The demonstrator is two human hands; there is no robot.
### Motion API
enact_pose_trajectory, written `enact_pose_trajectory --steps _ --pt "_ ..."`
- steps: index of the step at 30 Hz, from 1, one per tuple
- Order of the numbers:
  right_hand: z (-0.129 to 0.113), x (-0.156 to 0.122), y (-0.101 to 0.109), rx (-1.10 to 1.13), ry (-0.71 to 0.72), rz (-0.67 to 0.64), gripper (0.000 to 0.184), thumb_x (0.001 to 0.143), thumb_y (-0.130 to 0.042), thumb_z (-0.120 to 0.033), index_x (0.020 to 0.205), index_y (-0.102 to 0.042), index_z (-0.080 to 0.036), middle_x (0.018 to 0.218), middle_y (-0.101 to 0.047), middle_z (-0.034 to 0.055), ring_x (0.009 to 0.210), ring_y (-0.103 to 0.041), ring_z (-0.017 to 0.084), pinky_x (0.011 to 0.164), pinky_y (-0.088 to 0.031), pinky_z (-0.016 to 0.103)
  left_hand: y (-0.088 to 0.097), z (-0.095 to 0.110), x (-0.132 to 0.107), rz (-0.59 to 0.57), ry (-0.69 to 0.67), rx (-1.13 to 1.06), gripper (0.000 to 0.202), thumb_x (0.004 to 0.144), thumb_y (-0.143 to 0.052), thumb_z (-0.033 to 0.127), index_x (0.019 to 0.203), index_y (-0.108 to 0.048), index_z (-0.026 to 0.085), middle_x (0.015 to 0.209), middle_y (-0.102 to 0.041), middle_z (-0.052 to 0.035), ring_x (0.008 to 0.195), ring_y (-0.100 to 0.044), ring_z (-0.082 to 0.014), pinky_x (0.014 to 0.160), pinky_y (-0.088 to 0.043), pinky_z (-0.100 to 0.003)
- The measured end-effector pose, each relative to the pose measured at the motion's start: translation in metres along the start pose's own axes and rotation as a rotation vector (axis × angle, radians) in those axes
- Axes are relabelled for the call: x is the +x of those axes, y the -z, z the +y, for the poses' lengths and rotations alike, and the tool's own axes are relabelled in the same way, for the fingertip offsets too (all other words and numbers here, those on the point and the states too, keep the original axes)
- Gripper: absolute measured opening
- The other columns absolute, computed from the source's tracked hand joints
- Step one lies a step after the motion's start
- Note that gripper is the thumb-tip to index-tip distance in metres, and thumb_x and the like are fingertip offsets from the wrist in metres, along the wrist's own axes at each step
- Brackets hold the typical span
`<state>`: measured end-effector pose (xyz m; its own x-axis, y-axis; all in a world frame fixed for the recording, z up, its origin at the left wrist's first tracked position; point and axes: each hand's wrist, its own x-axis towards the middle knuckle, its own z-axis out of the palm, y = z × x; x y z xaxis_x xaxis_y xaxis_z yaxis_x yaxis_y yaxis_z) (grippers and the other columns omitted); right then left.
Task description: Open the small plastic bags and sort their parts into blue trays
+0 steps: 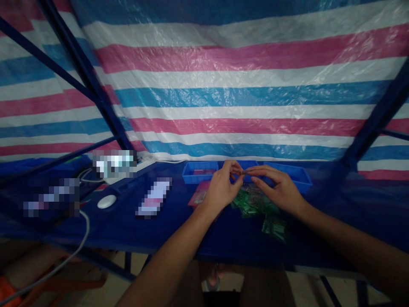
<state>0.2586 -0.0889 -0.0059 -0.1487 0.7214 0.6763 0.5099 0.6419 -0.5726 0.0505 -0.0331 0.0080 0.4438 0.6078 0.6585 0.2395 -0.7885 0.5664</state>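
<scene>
Both of my hands meet above the blue table, fingertips together at a tiny item too small to name. My left hand [223, 185] is closed, thumb and fingers pinched at that spot. From the other side my right hand [277, 185] reaches it with fingers drawn together, the thumb just below. Under the hands lies a pile of small clear-and-green packets [247, 204], with a single packet [275, 228] nearer the table's front edge. A pinkish packet [197, 195] rests beside my left wrist, partly covered by it.
Blue plastic bins [200, 175] line the table's back, another bin [300, 179] behind my right hand. Leftward lie a blurred-out phone-like slab [154, 198], a white oval object [106, 201] and a white cable [86, 230]. Blue frame posts [86, 81] and a striped sheet [239, 94] enclose the table.
</scene>
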Motion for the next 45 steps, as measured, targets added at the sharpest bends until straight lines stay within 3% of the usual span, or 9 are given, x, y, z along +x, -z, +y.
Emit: enact_pose_trajectory --steps 5,8,12,16,21,29,34,39,45 --pt "0.008 0.002 0.003 -0.225 0.096 0.095 0.040 0.101 -0.062 -0.032 0.141 -0.064 -0.031 0.142 -0.066 0.0090 0.133 -0.061 0.031 0.114 -0.049 0.055 0.003 -0.002 0.000 0.076 0.003 0.151 0.042 0.097 -0.062 0.015 0.136 -0.049 0.021 0.127 -0.071 -0.0106 0.109 -0.071 -0.0220 0.100 -0.058 -0.041" --pt "0.019 0.003 0.005 -0.358 0.127 0.110 0.052 0.100 -0.062 -0.030 0.152 -0.054 -0.028 0.154 -0.057 0.0108 0.143 -0.053 0.032 0.121 -0.042 0.058 0.008 -0.003 0.000 0.073 -0.006 0.269 0.039 0.099 -0.058 0.015 0.137 -0.052 0.020 0.126 -0.070 -0.0106 0.111 -0.070 -0.0235 0.103 -0.056 -0.043" --pt "0.028 0.004 0.006 -0.461 0.175 -0.029 0.032 0.098 -0.066 -0.030 0.130 -0.071 -0.024 0.154 -0.058 0.0115 0.151 -0.043 0.037 0.123 -0.037 0.064 0.011 -0.006 0.000 0.044 -0.012 0.364 0.034 0.100 -0.052 0.013 0.133 -0.056 0.019 0.122 -0.072 -0.0103 0.111 -0.070 -0.0245 0.103 -0.056 -0.043" --pt "0.023 0.005 0.007 -0.398 0.229 -0.157 0.016 0.097 -0.067 -0.024 0.110 -0.077 -0.026 0.117 -0.078 0.0077 0.129 -0.062 0.033 0.115 -0.046 0.059 0.010 -0.009 -0.001 0.028 -0.007 0.394 0.033 0.099 -0.052 0.010 0.131 -0.058 0.018 0.121 -0.072 -0.0098 0.112 -0.070 -0.0244 0.102 -0.056 -0.042" --pt "0.014 0.006 0.006 -0.379 0.262 -0.308 0.014 0.096 -0.067 -0.021 0.102 -0.078 -0.027 0.104 -0.080 0.0053 0.113 -0.068 0.030 0.109 -0.049 0.057 0.010 -0.010 -0.001 0.034 0.000 0.408 0.032 0.098 -0.053 0.011 0.129 -0.059 0.018 0.119 -0.073 -0.0090 0.109 -0.070 -0.0239 0.101 -0.056 -0.041" --pt "0.017 0.001 0.001 -0.441 0.202 -0.360 0.023 0.100 -0.060 -0.023 0.113 -0.079 -0.026 0.118 -0.079 0.0066 0.132 -0.056 0.036 0.110 -0.046 0.063 0.008 -0.008 -0.001 0.006 -0.007 0.396 0.030 0.099 -0.053 0.013 0.127 -0.059 0.018 0.118 -0.072 -0.0099 0.107 -0.070 -0.0238 0.099 -0.057 -0.041" --pt "0.013 0.004 0.004 -0.288 0.159 -0.229 0.029 0.104 -0.056 -0.026 0.122 -0.078 -0.029 0.119 -0.080 0.0055 0.127 -0.062 0.033 0.113 -0.045 0.061 0.008 -0.007 -0.001 0.013 -0.024 0.363 0.027 0.099 -0.055 0.015 0.125 -0.061 0.018 0.119 -0.072 -0.0105 0.110 -0.069 -0.0247 0.102 -0.056 -0.044" --pt "0.005 0.007 0.009 0.143 -0.136 -0.011 0.027 0.103 -0.061 -0.044 0.120 -0.079 -0.033 0.124 -0.078 0.0036 0.121 -0.070 0.029 0.112 -0.051 0.053 0.005 -0.003 -0.001 0.024 -0.076 0.257 0.033 0.098 -0.066 0.025 0.130 -0.062 0.020 0.132 -0.071 -0.0110 0.125 -0.065 -0.0281 0.112 -0.051 -0.050" --pt "0.011 0.003 0.001 0.454 -0.341 -0.004 0.038 0.083 -0.084 -0.052 0.113 -0.078 -0.028 0.121 -0.079 0.0063 0.115 -0.074 0.029 0.107 -0.057 0.048 0.004 0.001 -0.001 -0.127 -0.072 0.082 0.037 0.100 -0.062 0.020 0.136 -0.058 0.022 0.112 -0.076 -0.0061 0.105 -0.074 -0.0223 0.100 -0.057 -0.040"
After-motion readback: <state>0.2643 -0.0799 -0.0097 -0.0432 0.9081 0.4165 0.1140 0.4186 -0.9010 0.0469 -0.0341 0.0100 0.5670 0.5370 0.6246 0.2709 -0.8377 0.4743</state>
